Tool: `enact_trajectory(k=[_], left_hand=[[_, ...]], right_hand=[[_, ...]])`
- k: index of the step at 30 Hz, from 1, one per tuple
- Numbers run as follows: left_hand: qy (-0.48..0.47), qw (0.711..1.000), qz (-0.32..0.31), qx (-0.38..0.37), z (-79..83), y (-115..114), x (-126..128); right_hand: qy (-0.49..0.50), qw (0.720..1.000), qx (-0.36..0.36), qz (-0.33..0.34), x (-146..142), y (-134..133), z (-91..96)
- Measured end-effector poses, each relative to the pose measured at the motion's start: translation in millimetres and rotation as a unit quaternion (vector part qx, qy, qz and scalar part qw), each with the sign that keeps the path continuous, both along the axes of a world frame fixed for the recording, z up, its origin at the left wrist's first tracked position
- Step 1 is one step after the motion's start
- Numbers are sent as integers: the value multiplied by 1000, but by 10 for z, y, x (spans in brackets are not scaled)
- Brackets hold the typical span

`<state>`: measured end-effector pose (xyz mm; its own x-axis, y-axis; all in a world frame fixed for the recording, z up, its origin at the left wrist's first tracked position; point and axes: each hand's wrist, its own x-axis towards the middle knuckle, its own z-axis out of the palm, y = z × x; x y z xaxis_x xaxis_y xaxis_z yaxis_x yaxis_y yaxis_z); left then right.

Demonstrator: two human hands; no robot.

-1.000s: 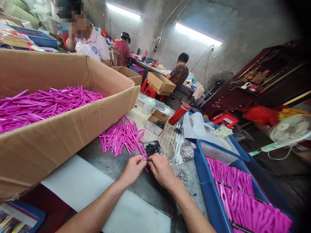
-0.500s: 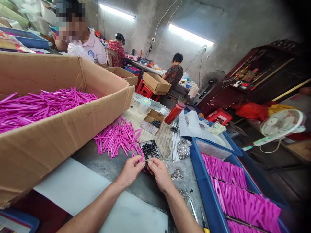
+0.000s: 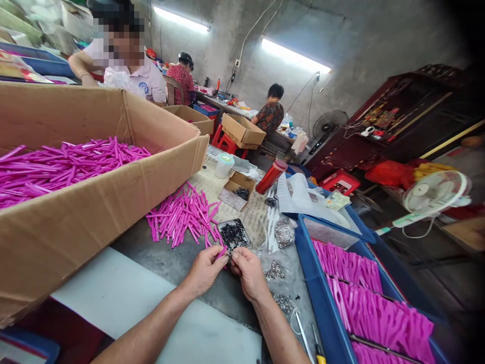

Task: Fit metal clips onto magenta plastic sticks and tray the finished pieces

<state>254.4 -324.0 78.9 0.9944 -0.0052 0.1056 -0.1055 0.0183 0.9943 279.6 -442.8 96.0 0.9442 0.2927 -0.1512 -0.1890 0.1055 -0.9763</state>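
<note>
Handling one strip, with hundreds more loose

One table (image 3: 159, 263) carries the work. The large carton (image 3: 113, 187) at the left holds a deep mass of strips (image 3: 76, 164), far too many to count and apparently all to be handled. To the right, the blue bin (image 3: 318, 303) shows three rows of pink pieces (image 3: 379, 311) packed side by side, the nearest row cut off by the picture's edge. These look like the done share, a fair batch by my judgement, though their single count cannot be told. One heap (image 3: 182, 217) of strips, dozens at least, lies loose beside the carton, seemingly left to do.

Two hands meet just in front of the heap. The left hand (image 3: 207, 268) pinches one strip (image 3: 222, 252) between thumb and fingers; the right hand (image 3: 248, 270) has its fingertips closed together right by the strip's end, and what they hold, if anything, is too small to tell. So one piece seems midway.

Smaller again: one flask (image 3: 270, 178), one small box (image 3: 232, 199) and one tub (image 3: 225, 166); one tray (image 3: 246, 243) close beyond the hands, filled with uncounted black parts (image 3: 232, 232); and three lots of silver parts (image 3: 285, 232), also beyond counting.
</note>
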Motion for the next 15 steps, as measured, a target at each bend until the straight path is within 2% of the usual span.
enact_trajectory(k=[7, 15], left_hand=[[-39, 985, 13, 166, 94, 21, -39], [-58, 974, -10, 218, 144, 41, -61]], right_hand=[[-117, 989, -91, 11, 56, -116, 47], [-223, 954, -191, 52, 66, -152, 95]])
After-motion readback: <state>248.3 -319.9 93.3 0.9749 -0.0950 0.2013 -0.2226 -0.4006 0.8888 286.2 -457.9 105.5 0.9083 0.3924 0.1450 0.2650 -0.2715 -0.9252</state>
